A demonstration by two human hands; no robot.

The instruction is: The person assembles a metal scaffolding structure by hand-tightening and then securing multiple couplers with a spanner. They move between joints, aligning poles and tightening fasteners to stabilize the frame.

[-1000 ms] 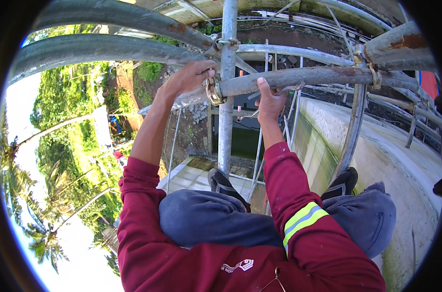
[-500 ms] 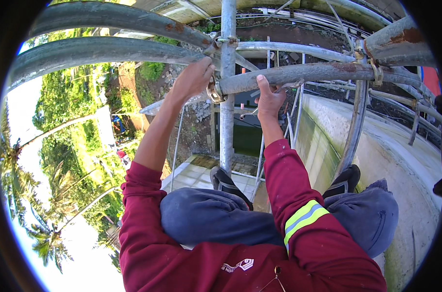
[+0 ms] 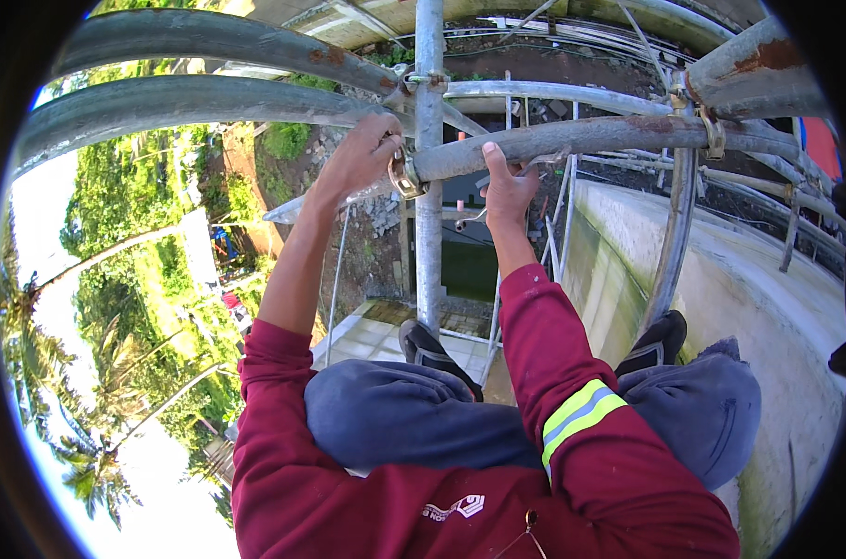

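A grey horizontal scaffold pipe [image 3: 600, 138] crosses in front of me, its left end against an upright pipe [image 3: 429, 242]. A metal scaffold clamp [image 3: 405, 175] sits at that junction. My left hand [image 3: 358, 160] is closed at the clamp's left side with bent fingers; its fingertips are partly hidden. My right hand [image 3: 510, 194] is closed round the horizontal pipe from below, with the thumb up against its near side. A thin bent metal tool [image 3: 472, 221] with a rounded end pokes out left of the right palm, apparently held there too.
Two thick pipes [image 3: 199, 101] run off to the upper left. Another clamp [image 3: 714, 135] and a slanting post [image 3: 670, 242] stand to the right, beside a concrete wall [image 3: 749, 307]. My shoes [image 3: 432, 354] are below. Ground and trees [image 3: 125, 186] lie far down.
My left hand has come slightly down, its fingers now closer against the clamp. The right hand has kept its place on the pipe with a small turn. The view has shifted slightly.
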